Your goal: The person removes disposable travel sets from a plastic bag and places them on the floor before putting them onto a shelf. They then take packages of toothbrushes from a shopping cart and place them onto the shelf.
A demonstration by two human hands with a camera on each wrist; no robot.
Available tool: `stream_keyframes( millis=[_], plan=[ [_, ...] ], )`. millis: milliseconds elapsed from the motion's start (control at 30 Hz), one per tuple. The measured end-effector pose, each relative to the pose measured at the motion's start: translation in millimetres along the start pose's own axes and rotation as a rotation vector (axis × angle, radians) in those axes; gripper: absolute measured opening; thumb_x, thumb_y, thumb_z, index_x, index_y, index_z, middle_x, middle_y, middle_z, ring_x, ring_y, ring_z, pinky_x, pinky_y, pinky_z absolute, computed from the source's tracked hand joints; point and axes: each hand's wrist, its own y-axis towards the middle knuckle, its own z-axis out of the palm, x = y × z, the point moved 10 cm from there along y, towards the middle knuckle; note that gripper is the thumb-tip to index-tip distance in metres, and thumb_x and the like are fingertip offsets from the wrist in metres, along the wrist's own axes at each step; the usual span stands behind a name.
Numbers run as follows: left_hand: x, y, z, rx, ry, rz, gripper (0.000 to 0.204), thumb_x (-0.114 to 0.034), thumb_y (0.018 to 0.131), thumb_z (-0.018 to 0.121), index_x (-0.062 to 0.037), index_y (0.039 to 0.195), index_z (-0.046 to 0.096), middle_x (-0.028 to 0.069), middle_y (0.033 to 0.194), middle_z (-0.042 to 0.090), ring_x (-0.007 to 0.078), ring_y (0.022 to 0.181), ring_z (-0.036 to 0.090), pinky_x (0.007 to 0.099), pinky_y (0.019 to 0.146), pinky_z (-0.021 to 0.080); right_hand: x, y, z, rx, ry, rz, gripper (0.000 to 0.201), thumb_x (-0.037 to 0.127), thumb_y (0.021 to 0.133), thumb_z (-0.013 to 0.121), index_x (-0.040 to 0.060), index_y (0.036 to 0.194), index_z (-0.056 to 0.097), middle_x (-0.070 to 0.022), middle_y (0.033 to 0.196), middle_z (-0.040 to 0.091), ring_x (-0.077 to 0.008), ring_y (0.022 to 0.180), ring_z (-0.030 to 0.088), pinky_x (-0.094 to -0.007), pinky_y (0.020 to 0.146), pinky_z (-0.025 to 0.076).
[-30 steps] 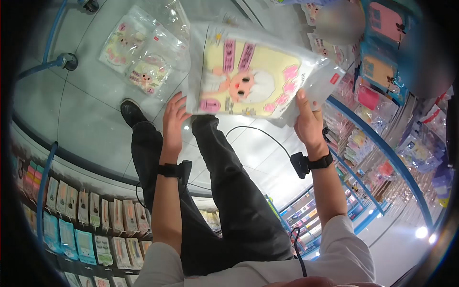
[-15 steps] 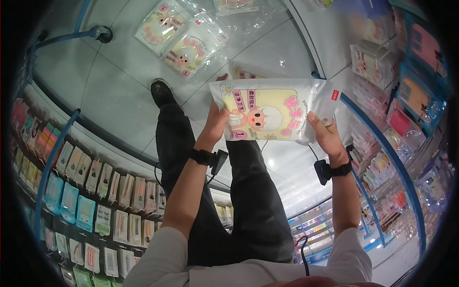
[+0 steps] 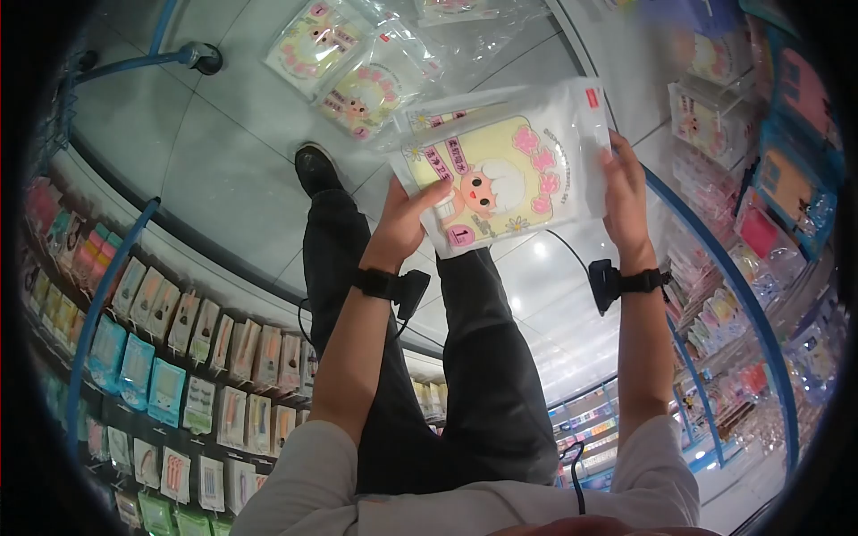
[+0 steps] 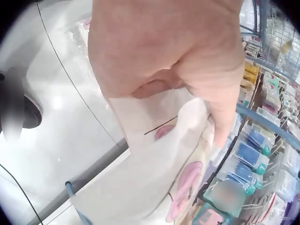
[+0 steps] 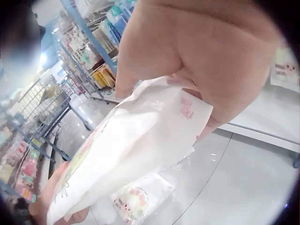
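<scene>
A white plastic packet (image 3: 509, 183) with a yellow panel and a cartoon character is held up in front of the legs, tilted in the head view. My left hand (image 3: 404, 219) grips its lower left side, thumb across the printed front and fingers behind. The right edge is pinched by my right hand (image 3: 626, 201), whose thumb lies at the front. Behind the upper left edge shows part of a similar packet (image 3: 429, 118). In the right wrist view the right hand (image 5: 197, 56) covers much of one end of the packet (image 5: 140, 131).
Similar packets (image 3: 371, 85) in clear wrapping lie on the tiled floor ahead. A display rack with a blue rail (image 3: 737, 277) stands on the right, hung with bagged goods. On the left, shelves (image 3: 241, 339) hold rows of small packs. A blue-legged cart wheel (image 3: 207, 59) stands at the upper left.
My left hand, earlier open beside the packet, has taken hold of its left side. The packet has come lower and turned, its right end now higher. The right hand has moved up its edge.
</scene>
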Motion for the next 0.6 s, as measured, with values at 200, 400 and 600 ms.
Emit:
stream_keyframes(
  millis=[200,400,600],
  plan=[
    [-14,1,-7,-0.083,0.019,0.093,0.048,-0.004,0.095,0.066,-0.0009,0.14,0.049,0.0091,0.131,0.061,0.0191,0.119,0.059,0.0359,0.101,0.048,-52,-12,14,-0.216,0.564,-0.06,0.058,0.044,0.107,0.047,-0.0053,0.137,0.049,-0.0154,0.132,0.059,-0.024,0.123,0.057,-0.038,0.107,0.043],
    [-2,5,-40,-0.185,0.07,0.263,0.051,-0.001,0.093,0.066,-0.0016,0.141,0.047,0.0086,0.132,0.061,0.0189,0.119,0.06,0.0346,0.1,0.049,-51,-25,46,-0.259,0.322,-0.109,0.037,0.01,0.101,0.064,-0.0021,0.135,0.055,-0.0085,0.12,0.068,-0.0134,0.105,0.063,-0.0303,0.093,0.049],
    [17,4,-41,-0.255,-0.012,0.127,0.044,-0.005,0.095,0.067,-0.0023,0.136,0.05,0.0091,0.126,0.063,0.0179,0.114,0.063,0.0326,0.094,0.052,-64,-34,-22,-0.41,0.149,0.07,0.031,0.028,0.099,0.07,0.0037,0.08,0.07,-0.0027,0.084,0.069,-0.0078,0.078,0.059,-0.0228,0.071,0.047]
  ],
)
